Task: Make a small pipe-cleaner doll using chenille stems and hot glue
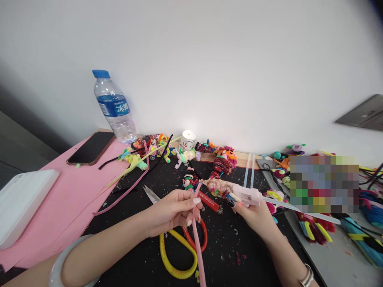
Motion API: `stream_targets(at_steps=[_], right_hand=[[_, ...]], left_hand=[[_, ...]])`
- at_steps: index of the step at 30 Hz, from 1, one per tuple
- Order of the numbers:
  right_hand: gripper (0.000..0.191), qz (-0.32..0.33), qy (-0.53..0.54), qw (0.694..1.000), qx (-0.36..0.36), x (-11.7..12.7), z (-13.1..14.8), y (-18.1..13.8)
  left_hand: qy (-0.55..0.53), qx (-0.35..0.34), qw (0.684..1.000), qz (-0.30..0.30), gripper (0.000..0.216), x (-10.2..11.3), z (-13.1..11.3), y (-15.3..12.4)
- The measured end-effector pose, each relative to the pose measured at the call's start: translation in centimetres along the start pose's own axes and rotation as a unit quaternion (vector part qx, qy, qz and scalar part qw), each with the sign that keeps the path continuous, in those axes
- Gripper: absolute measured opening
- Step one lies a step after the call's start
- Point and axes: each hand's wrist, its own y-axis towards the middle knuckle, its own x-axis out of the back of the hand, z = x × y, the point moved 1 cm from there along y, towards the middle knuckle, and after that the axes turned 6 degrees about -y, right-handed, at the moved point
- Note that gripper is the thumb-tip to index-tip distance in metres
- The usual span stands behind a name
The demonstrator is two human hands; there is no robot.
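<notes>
My left hand point(176, 211) is closed, pinching a long pink pipe cleaner point(196, 235) between thumb and fingers. The strip hangs down past the bottom edge of the view. My right hand point(254, 217) is wrapped round a pale pink hot glue gun point(247, 195), whose front is crusted with fuzzy coloured scraps. Its nozzle points left and meets or nearly meets the strip's upper end. A translucent glue stick point(302, 212) runs out of the gun's back. Below my left hand lie scissors point(179, 275) with one yellow and one red handle loop, partly hidden.
Behind my hands are several pipe-cleaner figures point(223, 161), a white paper-wrapped roll point(188, 140) and loose glue sticks point(247, 171). On the left are a water bottle point(115, 105), a phone point(91, 147), a white box point(28, 203) and pink paper point(68, 207). More figures point(317, 227) lie right.
</notes>
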Motion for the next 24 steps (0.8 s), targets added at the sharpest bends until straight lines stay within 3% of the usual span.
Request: stream_targets(at_steps=[11, 20, 24], right_hand=[[0.015, 0.016, -0.012, 0.999, -0.029, -0.06, -0.14, -0.21], [0.020, -0.014, 0.007, 1.000, -0.012, -0.05, -0.66, 0.02], [0.015, 0.024, -0.002, 1.000, -0.017, -0.23, -0.48, -0.05]], left_hand=[[-0.008, -0.006, 1.000, 0.003, 0.019, -0.03, 0.00, -0.01], [-0.008, -0.005, 1.000, 0.006, 0.018, 0.14, 0.04, 0.15], [-0.015, -0.003, 1.000, 0.007, 0.018, 0.15, 0.04, 0.18]])
